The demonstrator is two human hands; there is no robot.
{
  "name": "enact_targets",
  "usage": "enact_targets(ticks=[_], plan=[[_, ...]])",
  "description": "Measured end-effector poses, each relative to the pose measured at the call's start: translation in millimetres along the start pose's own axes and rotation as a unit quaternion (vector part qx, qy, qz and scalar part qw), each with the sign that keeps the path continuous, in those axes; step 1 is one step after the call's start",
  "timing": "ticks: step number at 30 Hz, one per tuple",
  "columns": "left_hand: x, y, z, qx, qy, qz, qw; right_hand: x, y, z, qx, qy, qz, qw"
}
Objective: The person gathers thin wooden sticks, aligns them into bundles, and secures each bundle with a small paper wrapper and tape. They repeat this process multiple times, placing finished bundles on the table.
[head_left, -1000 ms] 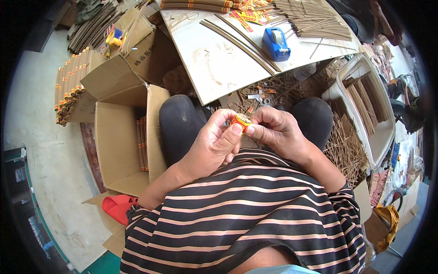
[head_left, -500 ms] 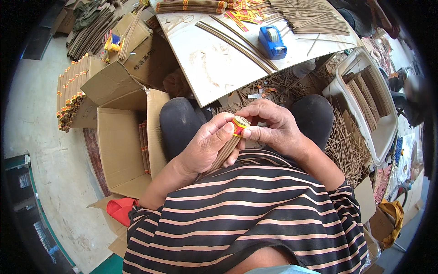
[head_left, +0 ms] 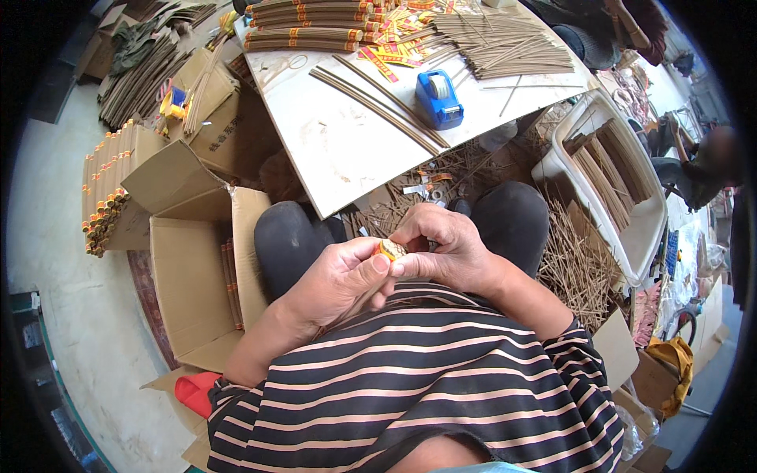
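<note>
A bundle of brown incense sticks (head_left: 393,250) lies in front of my belly, its pale cut end tipped up toward me. My left hand (head_left: 341,282) is wrapped round it, with the thumb on the yellow-and-red paper band just below that end. The fingers of my right hand (head_left: 451,251) are closed at the same end, thumb pressed to the band's right side and index finger bent over the far side. Most of the band is hidden by my fingers, and the bundle's lower length by my left hand.
Ahead is a white table (head_left: 331,158) with a blue tape dispenser (head_left: 439,100), loose sticks, paper bands (head_left: 392,55) and banded bundles (head_left: 303,35). An open carton (head_left: 189,284) stands at my left, a white plastic tub (head_left: 643,236) of sticks at my right. Scrap sticks (head_left: 579,268) cover the floor.
My view has shifted, so the table and cartons sit lower and further left. The bundle's end now faces me more, and less of its band shows. Both hands keep their hold.
</note>
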State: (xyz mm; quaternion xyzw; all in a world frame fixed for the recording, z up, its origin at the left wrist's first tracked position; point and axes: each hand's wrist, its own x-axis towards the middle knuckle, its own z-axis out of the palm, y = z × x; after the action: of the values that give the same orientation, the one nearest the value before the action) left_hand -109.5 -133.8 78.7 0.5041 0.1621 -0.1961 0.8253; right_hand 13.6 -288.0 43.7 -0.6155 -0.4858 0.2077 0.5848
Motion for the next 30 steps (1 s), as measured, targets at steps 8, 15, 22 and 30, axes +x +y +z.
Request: enact_targets(ticks=[8,15,22,30], plan=[[15.0,-3.8,-7.8,-0.045,0.061,0.054,0.996,33.2,62.1,-66.5,0.028,0.229,0.226,0.946],[21.2,-3.8,-9.0,-0.002,0.073,0.047,0.996,94.8,119.1,-136.4,-0.121,0.133,0.408,0.895],[20.5,-7.7,-19.9,-0.035,0.069,0.054,0.996,116.7,121.3,-140.0,-0.016,0.129,0.518,0.845],[18.9,-7.8,-21.5,-0.070,0.075,0.045,0.994,97.8,121.1,-131.5,0.137,0.195,0.437,0.867]])
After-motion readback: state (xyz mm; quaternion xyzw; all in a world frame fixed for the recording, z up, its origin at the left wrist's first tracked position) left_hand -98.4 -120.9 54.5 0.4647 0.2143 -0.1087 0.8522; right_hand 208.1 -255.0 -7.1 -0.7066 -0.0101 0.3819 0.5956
